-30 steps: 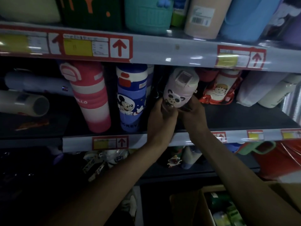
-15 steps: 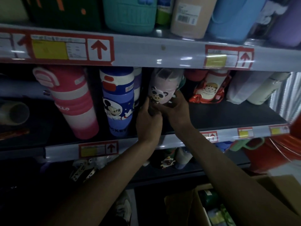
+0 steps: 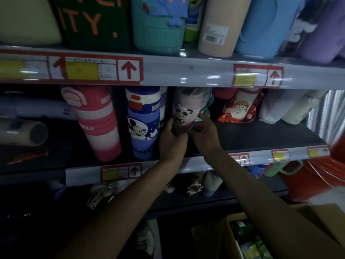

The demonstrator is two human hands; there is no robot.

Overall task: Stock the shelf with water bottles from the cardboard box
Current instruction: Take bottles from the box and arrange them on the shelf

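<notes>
A pale pink water bottle with a panda picture (image 3: 183, 109) stands nearly upright on the middle shelf (image 3: 261, 135), its top under the upper shelf's edge. My left hand (image 3: 171, 141) grips its lower left side and my right hand (image 3: 204, 132) grips its lower right side. To its left stand a blue Mickey bottle (image 3: 143, 122) and a pink striped bottle (image 3: 99, 124). The open cardboard box (image 3: 321, 221) lies at the bottom right with several green bottles inside.
A red and white cartoon bottle (image 3: 239, 107) and white bottles (image 3: 285, 107) lean at the right of the same shelf. Large jugs and tumblers (image 3: 158, 25) fill the upper shelf. Grey tubes (image 3: 22, 131) lie at the far left. Small items sit on the lower shelf.
Both hands have carried the panda bottle deeper into the shelf and turned it from tilted to nearly upright, beside the Mickey bottle.
</notes>
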